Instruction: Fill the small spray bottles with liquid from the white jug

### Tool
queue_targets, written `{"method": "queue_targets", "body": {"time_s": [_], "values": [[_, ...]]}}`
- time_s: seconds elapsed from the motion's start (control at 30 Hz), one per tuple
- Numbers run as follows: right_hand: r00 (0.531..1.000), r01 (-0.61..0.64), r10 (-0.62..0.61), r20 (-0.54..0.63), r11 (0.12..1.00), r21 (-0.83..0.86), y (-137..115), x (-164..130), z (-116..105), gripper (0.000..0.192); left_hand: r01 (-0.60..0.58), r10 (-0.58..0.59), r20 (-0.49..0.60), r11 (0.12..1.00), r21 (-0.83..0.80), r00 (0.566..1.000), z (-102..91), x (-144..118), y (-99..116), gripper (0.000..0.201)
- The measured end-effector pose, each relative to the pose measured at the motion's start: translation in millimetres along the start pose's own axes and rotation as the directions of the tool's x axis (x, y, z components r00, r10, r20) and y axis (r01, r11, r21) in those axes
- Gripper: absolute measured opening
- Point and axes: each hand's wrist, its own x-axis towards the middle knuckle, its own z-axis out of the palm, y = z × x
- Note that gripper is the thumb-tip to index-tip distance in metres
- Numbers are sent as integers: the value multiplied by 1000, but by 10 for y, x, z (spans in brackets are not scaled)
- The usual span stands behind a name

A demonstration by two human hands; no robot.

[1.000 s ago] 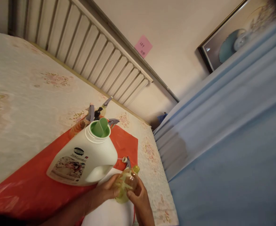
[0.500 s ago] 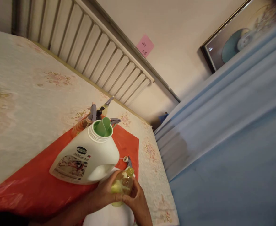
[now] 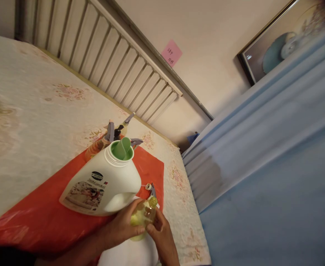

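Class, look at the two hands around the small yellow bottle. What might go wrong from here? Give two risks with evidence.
The left hand and right hand hold the yellow bottle with no sprayer on its neck, so tilting might spill any contents. The white jug, uncapped, stands close to the left forearm; a bump could perhaps tip it.

With the bottle at the clock's centre, the left hand held it from eight o'clock, the right hand from four. At ten, a jug stood on a sheet spread over a cloth, an insert in its mouth. Behind the jug, at eleven, were spray bottles; a trigger head lay at one. Beyond the cloth, a radiator stood at eleven and a curtain hung between two and three.
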Motion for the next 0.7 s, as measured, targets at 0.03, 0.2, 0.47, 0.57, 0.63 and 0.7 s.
{"method": "queue_targets", "body": {"time_s": [0.03,0.2,0.47,0.57,0.63,0.7], "values": [[1000,3,-3,3,1000,-4,19,5,-12,63,-3,3,-5,1000,3,1000,-5,-8,-12,67],[999,4,-6,-51,999,-43,114,14,-73,54,30,-17,-103,992,119,995,7,-37,-76,68],[990,-17,-6,-138,985,-170,244,-9,-130,60,-46,88,-91,918,394,992,52,-80,-120,70],[991,-1,-21,-129,985,-174,235,-2,-87,58,-73,112,-71,910,409,991,52,-84,-98,69],[993,5,-26,-113,984,-179,214,-1,-41,55,-87,119,-52,905,416,991,50,-79,-76,68],[994,12,-32,-104,982,-187,196,-3,1,53,-95,124,-42,900,425,991,48,-73,-54,66]]}}
